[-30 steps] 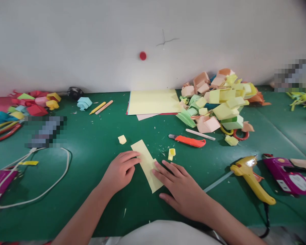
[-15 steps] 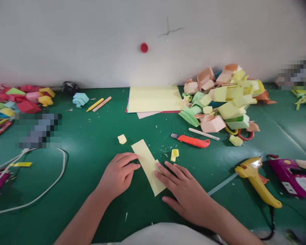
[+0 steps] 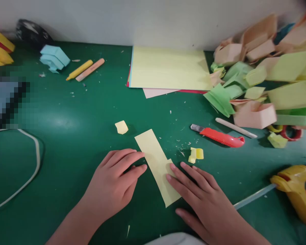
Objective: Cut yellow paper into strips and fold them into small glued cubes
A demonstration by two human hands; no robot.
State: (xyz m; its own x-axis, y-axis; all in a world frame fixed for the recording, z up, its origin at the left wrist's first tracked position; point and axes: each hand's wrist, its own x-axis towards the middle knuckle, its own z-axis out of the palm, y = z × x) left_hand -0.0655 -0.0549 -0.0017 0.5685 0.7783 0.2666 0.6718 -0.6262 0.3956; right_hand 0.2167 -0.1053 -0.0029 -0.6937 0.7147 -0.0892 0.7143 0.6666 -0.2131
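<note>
A pale yellow paper strip point(image 3: 154, 158) lies slanted on the green table, with a wider flap at its near right end. My left hand point(image 3: 117, 177) rests at the strip's left edge, fingers stretched out and fingertips touching it. Spread flat, my right hand point(image 3: 201, 194) presses the near right part of the paper with its fingertips. Beyond the left hand sits a small cream paper piece point(image 3: 121, 127). A small folded yellow paper piece point(image 3: 196, 154) lies just past the right fingers. The orange-red utility knife point(image 3: 221, 136) has its blade tip showing.
A stack of coloured sheets point(image 3: 168, 68) lies against the wall. Folded paper pieces point(image 3: 255, 112) are heaped at right, near a white stick point(image 3: 236, 128). A yellow glue gun point(image 3: 293, 190) lies at right. Two markers point(image 3: 85, 69), a blue paper shape point(image 3: 54, 57) and a white cable point(image 3: 38, 149) are at left.
The view has moved closer and tilted down, so objects look larger and the side items have slipped out of frame. Both hands stay in the same place on the strip.
</note>
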